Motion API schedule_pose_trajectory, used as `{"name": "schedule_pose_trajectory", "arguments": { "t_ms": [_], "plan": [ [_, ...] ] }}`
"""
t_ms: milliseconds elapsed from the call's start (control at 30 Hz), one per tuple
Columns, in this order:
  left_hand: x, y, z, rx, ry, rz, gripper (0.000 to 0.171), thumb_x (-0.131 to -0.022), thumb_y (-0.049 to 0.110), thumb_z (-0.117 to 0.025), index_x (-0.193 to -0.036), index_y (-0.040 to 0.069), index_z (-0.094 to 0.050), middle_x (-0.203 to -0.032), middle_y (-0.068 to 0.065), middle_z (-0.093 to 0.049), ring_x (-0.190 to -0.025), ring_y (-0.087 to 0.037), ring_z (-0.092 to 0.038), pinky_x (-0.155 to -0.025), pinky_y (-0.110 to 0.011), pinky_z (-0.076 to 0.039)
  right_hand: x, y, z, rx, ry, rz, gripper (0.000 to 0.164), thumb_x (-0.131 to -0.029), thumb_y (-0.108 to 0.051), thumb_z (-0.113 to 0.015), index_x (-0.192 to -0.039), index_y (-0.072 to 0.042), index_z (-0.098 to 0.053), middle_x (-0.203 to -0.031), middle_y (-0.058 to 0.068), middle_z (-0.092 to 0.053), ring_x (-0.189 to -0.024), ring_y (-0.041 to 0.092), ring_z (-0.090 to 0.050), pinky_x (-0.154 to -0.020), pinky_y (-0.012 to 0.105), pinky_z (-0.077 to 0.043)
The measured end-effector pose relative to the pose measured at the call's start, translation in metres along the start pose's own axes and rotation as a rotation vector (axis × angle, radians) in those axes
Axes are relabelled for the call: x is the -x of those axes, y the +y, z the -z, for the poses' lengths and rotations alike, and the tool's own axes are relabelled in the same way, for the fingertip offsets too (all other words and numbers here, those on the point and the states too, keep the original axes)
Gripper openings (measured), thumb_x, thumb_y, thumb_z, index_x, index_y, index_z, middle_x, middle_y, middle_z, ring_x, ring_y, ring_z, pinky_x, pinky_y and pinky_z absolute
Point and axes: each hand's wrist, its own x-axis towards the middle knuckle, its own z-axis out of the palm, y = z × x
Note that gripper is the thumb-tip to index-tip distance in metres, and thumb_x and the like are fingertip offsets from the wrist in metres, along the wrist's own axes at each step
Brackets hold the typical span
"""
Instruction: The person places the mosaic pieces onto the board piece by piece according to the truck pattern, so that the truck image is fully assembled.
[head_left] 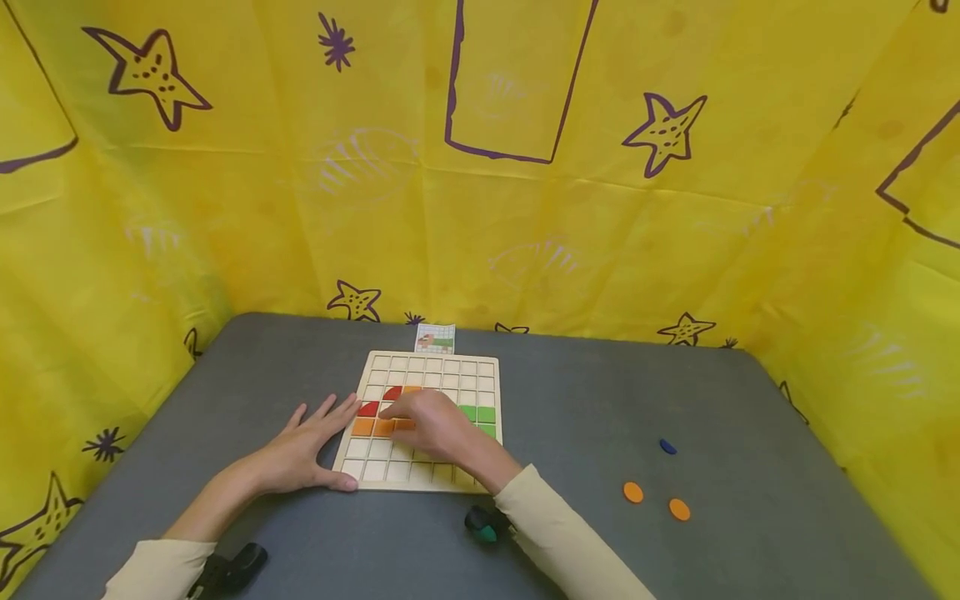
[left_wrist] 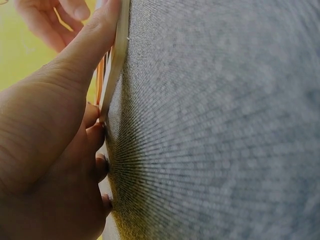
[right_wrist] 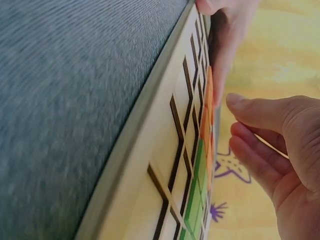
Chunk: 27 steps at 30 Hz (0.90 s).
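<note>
A pale wooden grid board (head_left: pixel 377 472) lies on the grey table. Red quarter-round pieces (head_left: pixel 368 409), orange squares (head_left: pixel 363 427) and green pieces (head_left: pixel 486 414) fill some of its cells. My left hand (head_left: pixel 292 454) steadies the board's left side, fingers spread, with the thumb at the near left corner. Over the middle of the board hovers my right hand (head_left: pixel 438 425), its fingertips close above the red and orange pieces. In the right wrist view the right thumb and fingers (right_wrist: pixel 250 150) are bent and apart, and no piece shows between them.
Behind the board lies a small picture card (head_left: pixel 435 340) with a coloured pattern. To the right on the table (head_left: pixel 585 400) are two orange discs (head_left: pixel 633 492) and a dark blue half-round piece (head_left: pixel 667 447). A yellow cloth (head_left: pixel 525 217) with drawn starfish hangs around the table.
</note>
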Motion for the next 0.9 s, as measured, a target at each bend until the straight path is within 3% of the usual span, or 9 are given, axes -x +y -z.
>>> {"name": "schedule_pose_trajectory", "arguments": {
  "t_ms": [400, 900],
  "plan": [
    [-0.001, 0.001, 0.0, 0.003, -0.007, 0.011, 0.118, -0.068, 0.061, -0.079, -0.155, 0.004, -0.025, -0.161, -0.019, -0.017, -0.146, -0.049, -0.005, -0.109, -0.069, 0.007, 0.028, 0.018, 0.019, -0.069, 0.031, -0.074, 0.028, -0.086, -0.011, -0.076, -0.114, -0.008, -0.074, -0.111, 0.0, -0.073, -0.106, 0.011, -0.066, -0.093, 0.022, -0.049],
    [-0.002, 0.001, -0.001, -0.009, -0.01, 0.023, 0.119, -0.067, 0.062, -0.079, -0.155, 0.005, -0.025, -0.161, -0.018, -0.017, -0.146, -0.048, -0.004, -0.11, -0.068, 0.007, 0.079, 0.055, 0.049, -0.136, 0.127, -0.136, 0.028, -0.083, -0.001, -0.075, -0.111, -0.001, -0.073, -0.108, 0.007, -0.073, -0.102, 0.02, -0.069, -0.088, 0.033, -0.055]
  ]
}}
